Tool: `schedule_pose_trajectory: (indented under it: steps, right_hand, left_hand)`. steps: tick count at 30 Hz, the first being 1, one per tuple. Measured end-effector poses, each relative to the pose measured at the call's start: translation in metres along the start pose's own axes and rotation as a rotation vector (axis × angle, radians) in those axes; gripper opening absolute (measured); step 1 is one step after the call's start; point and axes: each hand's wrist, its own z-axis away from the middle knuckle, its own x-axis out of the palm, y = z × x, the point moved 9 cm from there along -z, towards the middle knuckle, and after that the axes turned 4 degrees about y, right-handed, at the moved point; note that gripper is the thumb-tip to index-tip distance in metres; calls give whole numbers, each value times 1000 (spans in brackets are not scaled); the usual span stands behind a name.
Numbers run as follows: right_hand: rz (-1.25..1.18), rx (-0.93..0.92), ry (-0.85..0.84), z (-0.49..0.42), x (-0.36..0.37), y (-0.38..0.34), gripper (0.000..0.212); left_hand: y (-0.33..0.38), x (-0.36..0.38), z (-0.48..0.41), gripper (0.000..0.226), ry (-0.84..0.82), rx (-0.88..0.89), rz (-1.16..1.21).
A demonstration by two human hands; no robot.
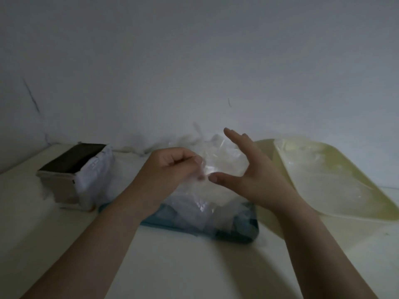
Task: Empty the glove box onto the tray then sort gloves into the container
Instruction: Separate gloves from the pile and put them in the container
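Table (194,266), dim light. Yellow tray (367,190) at right, few loose gloves (319,160) left on it. Teal container (237,231) centre, part-filled; prob. glove box (71,162) far left. Sorting approx midway. Left hand (168,169) pinches clear glove (224,162) above container; right hand (259,175) fingers spread, thumb just beside it.

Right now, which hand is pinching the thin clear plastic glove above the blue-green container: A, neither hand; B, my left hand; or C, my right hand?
B: the left hand has its fingers curled and pinches the thin clear plastic glove at its fingertips, while the right hand is spread open with straight fingers beside it.
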Motion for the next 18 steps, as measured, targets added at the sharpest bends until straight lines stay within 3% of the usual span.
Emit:
schedule_pose_trajectory:
  steps: [4,7,11,12,15,18]
  right_hand:
    - [-309,16,-113,1,12,-7,94]
    - [-674,143,-221,6,25,-4,73]
    - [-732,197,-296,15,45,3,24]
    - [-741,224,-265,14,45,4,6]
    - [-786,343,-34,10,38,22,23]
    - [-876,418,109,13,40,32,19]
  left_hand:
    - [-10,16,11,18,-312,-141,124]
    - [-18,12,15,16,-301,-208,250]
    - [-37,12,9,32,-284,-373,421]
    - [-40,14,8,46,-298,-430,496]
    - [-40,10,3,76,-213,-474,674]
    - [-42,11,2,69,-159,-403,689]
